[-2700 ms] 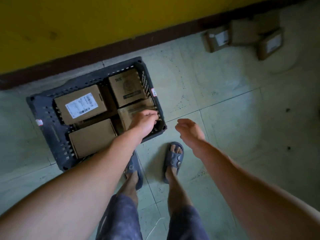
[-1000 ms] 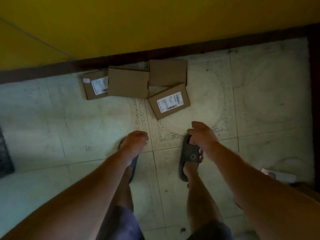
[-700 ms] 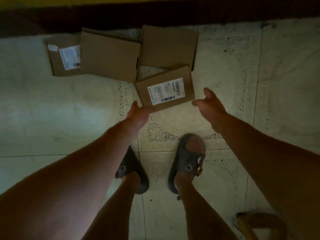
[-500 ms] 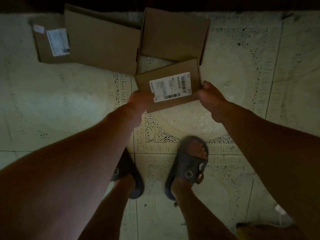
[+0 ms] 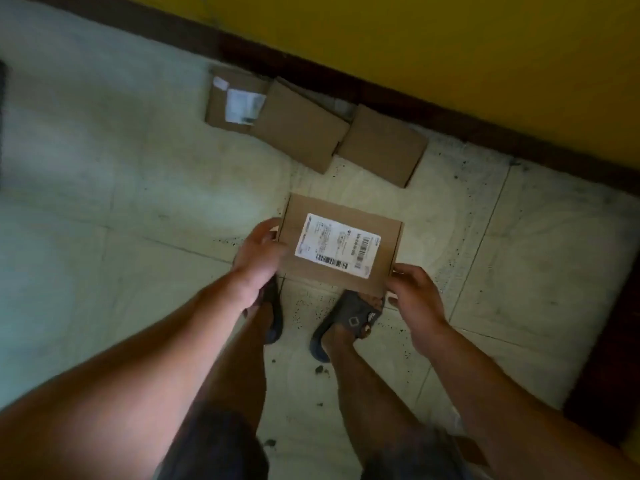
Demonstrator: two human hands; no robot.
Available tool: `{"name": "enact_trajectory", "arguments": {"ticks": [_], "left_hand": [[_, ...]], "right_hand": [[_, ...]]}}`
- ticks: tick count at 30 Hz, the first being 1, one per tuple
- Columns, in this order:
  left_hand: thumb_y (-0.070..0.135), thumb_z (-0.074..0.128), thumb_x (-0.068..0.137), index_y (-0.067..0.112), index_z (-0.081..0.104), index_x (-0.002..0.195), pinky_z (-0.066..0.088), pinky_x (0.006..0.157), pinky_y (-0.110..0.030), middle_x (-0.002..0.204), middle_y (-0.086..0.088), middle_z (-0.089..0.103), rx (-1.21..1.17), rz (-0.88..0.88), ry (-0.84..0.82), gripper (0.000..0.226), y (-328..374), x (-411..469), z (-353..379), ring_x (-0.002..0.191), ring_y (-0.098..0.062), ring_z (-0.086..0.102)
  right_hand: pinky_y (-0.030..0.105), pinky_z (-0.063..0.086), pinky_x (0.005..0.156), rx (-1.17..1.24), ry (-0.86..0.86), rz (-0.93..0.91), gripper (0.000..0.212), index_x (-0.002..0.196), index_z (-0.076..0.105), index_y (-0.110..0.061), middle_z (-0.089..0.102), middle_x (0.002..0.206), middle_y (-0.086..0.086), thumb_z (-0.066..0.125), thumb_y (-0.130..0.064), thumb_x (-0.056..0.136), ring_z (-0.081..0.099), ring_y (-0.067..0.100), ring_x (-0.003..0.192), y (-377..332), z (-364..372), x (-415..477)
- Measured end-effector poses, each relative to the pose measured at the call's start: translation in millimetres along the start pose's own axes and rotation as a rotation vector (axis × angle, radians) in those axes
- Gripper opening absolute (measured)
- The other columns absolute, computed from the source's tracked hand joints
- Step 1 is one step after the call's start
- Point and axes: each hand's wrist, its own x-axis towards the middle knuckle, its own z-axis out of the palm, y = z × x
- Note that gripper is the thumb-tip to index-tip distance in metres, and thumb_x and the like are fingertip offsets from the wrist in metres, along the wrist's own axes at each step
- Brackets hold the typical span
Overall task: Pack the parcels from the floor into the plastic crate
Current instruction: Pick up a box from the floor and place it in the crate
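Both hands hold a flat cardboard parcel with its white barcode label facing up. The left hand grips its left edge, and the right hand pinches its near right corner. The parcel hides the toes of the foot in the right grey sandal. Further away on the tiled floor, three more parcels lie in a row near the dark skirting under the yellow wall: a labelled one, then two plain ones.
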Motion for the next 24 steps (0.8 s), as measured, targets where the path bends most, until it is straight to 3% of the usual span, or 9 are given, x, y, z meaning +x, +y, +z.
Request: {"name": "enact_trajectory", "arguments": {"ticks": [3,5,9,12,14,17,20,22,24], "left_hand": [[0.007,0.056,0.089,0.017,0.048,0.137,0.041,0.077,-0.022,0.126,0.003,0.058,-0.13,-0.016,0.101,0.05,5,-49,-41,0.102,-0.014,0.056],[0.009,0.057,0.084,0.015,0.056,0.131,0.043,0.074,-0.018,0.125,0.005,0.062,-0.156,0.028,0.131,0.047,-1,-77,-71,0.104,-0.014,0.061],[-0.013,0.048,0.084,0.003,0.056,0.127,0.045,0.06,-0.004,0.107,0.003,0.065,-0.357,0.078,0.208,0.046,-13,-119,-135,0.091,-0.009,0.063],[-0.018,0.046,0.084,0.002,0.053,0.128,0.044,0.057,-0.002,0.114,-0.001,0.059,-0.512,0.092,0.247,0.049,-18,-136,-194,0.086,-0.003,0.059],[-0.018,0.048,0.084,0.003,0.053,0.13,0.045,0.06,-0.002,0.121,0.0,0.056,-0.56,0.089,0.273,0.051,-24,-145,-241,0.092,-0.006,0.058],[-0.018,0.047,0.084,0.001,0.053,0.129,0.048,0.063,-0.007,0.124,-0.007,0.058,-0.646,0.093,0.302,0.049,-32,-158,-316,0.096,-0.015,0.058],[-0.018,0.046,0.084,0.01,0.063,0.107,0.052,0.077,-0.022,0.119,-0.009,0.064,-0.737,0.11,0.314,0.04,-44,-165,-383,0.093,-0.018,0.062],[-0.01,0.049,0.084,0.027,0.069,0.092,0.048,0.092,-0.035,0.11,0.002,0.069,-0.696,0.09,0.331,0.043,-51,-166,-421,0.103,-0.022,0.063],[-0.006,0.049,0.085,0.033,0.069,0.09,0.045,0.099,-0.039,0.101,0.011,0.07,-0.695,0.048,0.349,0.044,-54,-165,-454,0.107,-0.02,0.061]], "right_hand": [[0.043,0.056,0.086,-0.023,0.001,-0.052,0.021,0.099,0.062,-0.035,0.069,0.097,-0.005,0.063,-0.021,0.083,0.067,0.017,0.092,-20,8,-55],[0.046,0.057,0.085,-0.055,-0.011,-0.089,0.02,0.096,0.061,-0.036,0.069,0.097,-0.003,0.061,-0.019,0.085,0.067,0.019,0.092,-35,16,-85],[0.047,0.057,0.085,-0.157,-0.021,-0.177,0.02,0.094,0.062,-0.039,0.067,0.098,-0.006,0.06,-0.02,0.087,0.066,0.02,0.093,-68,55,-135],[0.046,0.057,0.084,-0.227,-0.018,-0.258,0.025,0.103,0.062,-0.039,0.068,0.099,-0.009,0.06,-0.02,0.087,0.066,0.016,0.088,-93,106,-173],[0.045,0.057,0.085,-0.262,-0.033,-0.297,0.026,0.104,0.062,-0.039,0.068,0.099,-0.01,0.06,-0.019,0.087,0.066,0.015,0.087,-107,146,-198],[0.045,0.057,0.085,-0.299,-0.041,-0.347,0.026,0.104,0.062,-0.037,0.068,0.096,-0.012,0.059,-0.018,0.087,0.066,0.015,0.088,-129,209,-237],[0.047,0.056,0.086,-0.323,-0.065,-0.395,0.025,0.103,0.062,-0.038,0.068,0.096,-0.01,0.06,-0.018,0.088,0.065,0.017,0.089,-150,271,-267],[0.048,0.056,0.085,-0.359,-0.086,-0.425,0.025,0.103,0.063,-0.039,0.068,0.099,-0.009,0.059,-0.02,0.088,0.065,0.018,0.09,-164,310,-281],[0.047,0.057,0.084,-0.39,-0.115,-0.451,0.026,0.105,0.063,-0.039,0.068,0.101,-0.008,0.058,-0.02,0.088,0.065,0.017,0.088,-178,344,-291]]}}
